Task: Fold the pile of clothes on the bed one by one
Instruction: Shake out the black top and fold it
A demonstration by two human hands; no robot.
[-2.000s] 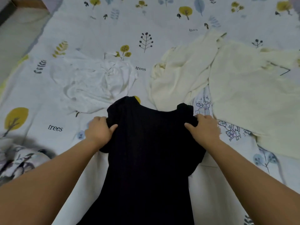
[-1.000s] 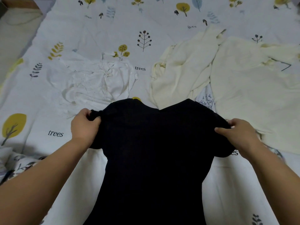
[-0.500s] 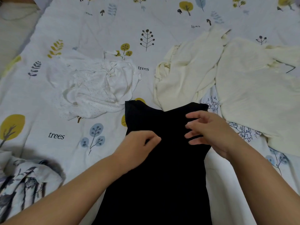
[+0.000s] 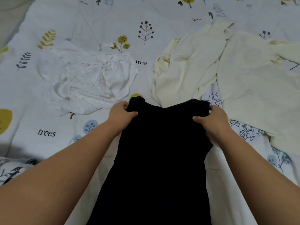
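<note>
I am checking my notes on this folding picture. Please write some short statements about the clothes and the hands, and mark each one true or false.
1. Both hands grip the black garment at its top corners. True: the left hand holds the left corner and the right hand the right.
2. The black garment is already folded into a small square. False: it lies long, running down to the bottom edge of the picture.
3. A crumpled white garment lies beyond the left hand. True.
4. The cream garments lie to the left of the black one. False: they lie beyond it and to the right.
5. The bed sheet is plain white. False: it has printed trees, leaves and the word "trees".
</note>
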